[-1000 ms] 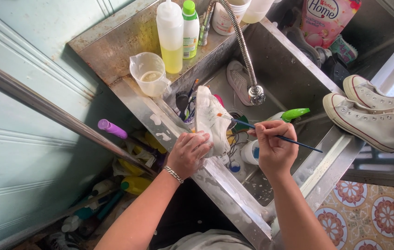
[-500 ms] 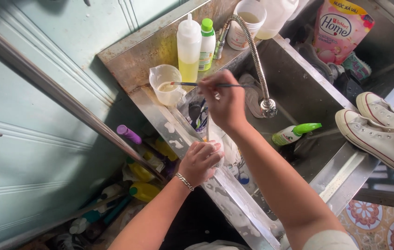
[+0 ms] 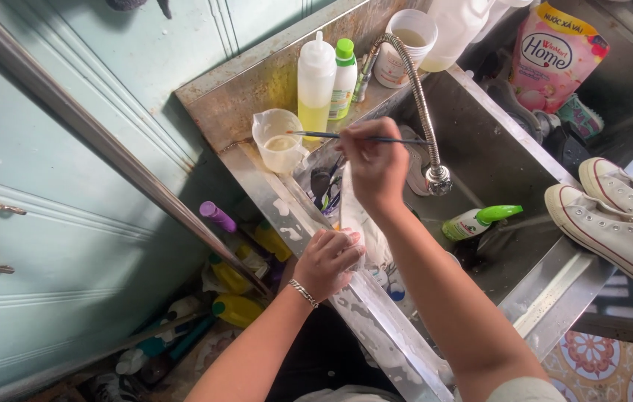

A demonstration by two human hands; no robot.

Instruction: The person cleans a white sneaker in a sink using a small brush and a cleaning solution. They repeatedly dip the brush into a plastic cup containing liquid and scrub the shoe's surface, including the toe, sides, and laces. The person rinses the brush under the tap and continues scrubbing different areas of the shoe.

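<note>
Care matters at the dip: right hand (image 3: 376, 160) pinches a thin brush (image 3: 331, 136) level, tip over the far-left measuring cup (image 3: 278, 140); load lightly, judging by the cloudy liquid. Left hand (image 3: 326, 262) curls closed on the white sneaker (image 3: 357, 223), soapy, propped on the sink rim (image 3: 398, 350) nearby.

The measuring cup (image 3: 278, 139) stands on the sink rim (image 3: 272, 195), left of the faucet (image 3: 436, 179), bottles (image 3: 315, 82) behind it
</note>
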